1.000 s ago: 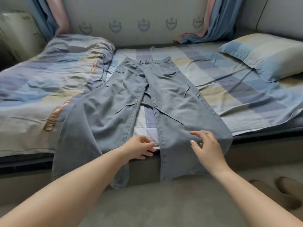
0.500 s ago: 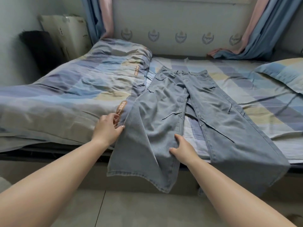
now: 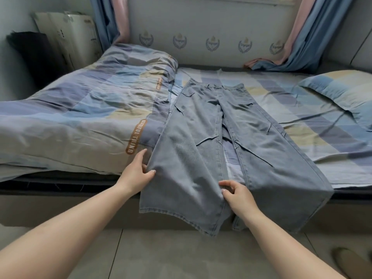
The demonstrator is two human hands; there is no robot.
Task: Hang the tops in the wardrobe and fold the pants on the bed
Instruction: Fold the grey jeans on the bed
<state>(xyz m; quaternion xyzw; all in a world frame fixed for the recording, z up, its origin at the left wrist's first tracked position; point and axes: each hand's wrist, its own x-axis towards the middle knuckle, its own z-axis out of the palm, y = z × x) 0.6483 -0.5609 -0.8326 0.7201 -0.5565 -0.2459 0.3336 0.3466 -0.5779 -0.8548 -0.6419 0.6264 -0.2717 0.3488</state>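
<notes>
Pants [image 3: 231, 150] of pale blue denim lie spread flat on the bed [image 3: 322, 125], waistband toward the far edge by the wall and both legs running to the near edge, where the hems hang over the side above the floor [image 3: 181, 256]. The two legs lie slightly apart, with a strip of checked sheet showing between them.

The left hand [image 3: 135, 174] is at the outer seam of the left leg, near the bed's front edge. Its grip is a pinch: the thumb lies on top of the denim and the fingers reach under the seam, holding the cloth's edge. The right hand [image 3: 239, 195] is at the inner seam of the same leg, just at the near edge of the bed. Its grip is narrow, fingers curled onto the fabric with the thumb pressed to the seam, pinching the denim. Both forearms reach in from the bottom of the view.

A folded quilt [image 3: 80, 117] in blue, lilac and yellow checks covers the left half of the bed, its near right corner touching the outer side of the left trouser leg. A matching pillow [image 3: 342, 91] lies at the right edge. Blue and pink curtains [image 3: 302, 43] hang at the far corners. A shoe [image 3: 348, 258] shows on the floor at lower right.
</notes>
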